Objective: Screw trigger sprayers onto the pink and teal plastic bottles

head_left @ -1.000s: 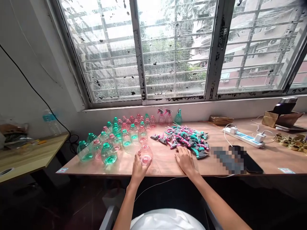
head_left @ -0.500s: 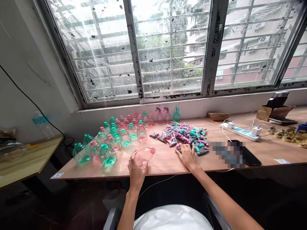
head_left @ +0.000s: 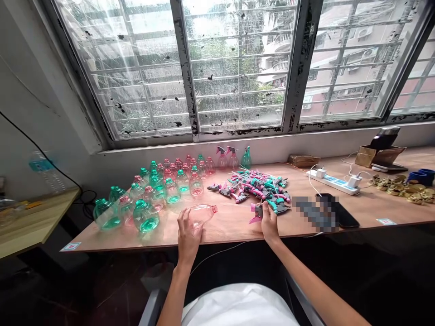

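Observation:
My left hand (head_left: 188, 235) is closed round the body of a clear pink bottle (head_left: 203, 214), which lies tilted with its threaded neck pointing right. In my right hand (head_left: 270, 224) is a pink and grey spray trigger head (head_left: 257, 213), gripped near the table's front edge. The bottle and the head are apart. Just beyond my right hand lies a heap of spray trigger heads (head_left: 260, 184) in pink, teal and grey, some with white tubes. Left of my left hand stand several open bottles (head_left: 148, 217), green and pink, in loose rows.
At the back by the wall stand pink and green bottles with spray heads (head_left: 233, 158). To the right are a power strip (head_left: 335, 182) with plugs, a black phone (head_left: 341, 210), gold-coloured pieces (head_left: 390, 185) and a cardboard box (head_left: 367, 155). The table edge (head_left: 224, 241) runs before me.
My right hand has taken a pink and grey trigger head from the heap and brought it slightly nearer. My left hand still holds the pink bottle. The view has shifted a little.

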Tool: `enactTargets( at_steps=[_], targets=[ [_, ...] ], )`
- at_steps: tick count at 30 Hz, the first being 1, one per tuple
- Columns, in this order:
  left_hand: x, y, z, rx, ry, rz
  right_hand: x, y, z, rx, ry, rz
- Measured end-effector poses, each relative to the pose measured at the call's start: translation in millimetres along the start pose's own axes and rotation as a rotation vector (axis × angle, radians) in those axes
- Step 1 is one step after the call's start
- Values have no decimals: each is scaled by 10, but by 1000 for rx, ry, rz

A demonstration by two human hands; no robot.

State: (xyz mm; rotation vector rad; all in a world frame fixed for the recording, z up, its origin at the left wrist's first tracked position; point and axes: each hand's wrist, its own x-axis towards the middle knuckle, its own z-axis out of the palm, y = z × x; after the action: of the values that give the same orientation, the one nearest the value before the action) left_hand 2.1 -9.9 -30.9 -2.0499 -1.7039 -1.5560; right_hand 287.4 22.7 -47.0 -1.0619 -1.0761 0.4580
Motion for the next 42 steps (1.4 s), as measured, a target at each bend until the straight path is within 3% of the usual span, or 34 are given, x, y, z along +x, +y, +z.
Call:
enactTargets(
  at_steps=[7,15,20,24,28,32,42],
  targets=[
    [9,-17,18,-52,-51,-20,47,-23,16,138,-125,106],
    [105,20,35,-225,-249,-12,43,-176,216,219,-479,189],
    [221,53,146,-383,-315,-69,39,-229,368,278,-611,286],
    [348,-5,255,-491,-311,-199,53,-227,394,332,-637,355],
    [462,-75,286,-585,-411,-303,67,-191,374,367,-625,365],
    [505,-86,287,-669,-494,-329,65,-164,356,386,-617,363],
    [448,-64,210,-835,-470,-392,23,-201,339,377,-631,352]
  ],
)
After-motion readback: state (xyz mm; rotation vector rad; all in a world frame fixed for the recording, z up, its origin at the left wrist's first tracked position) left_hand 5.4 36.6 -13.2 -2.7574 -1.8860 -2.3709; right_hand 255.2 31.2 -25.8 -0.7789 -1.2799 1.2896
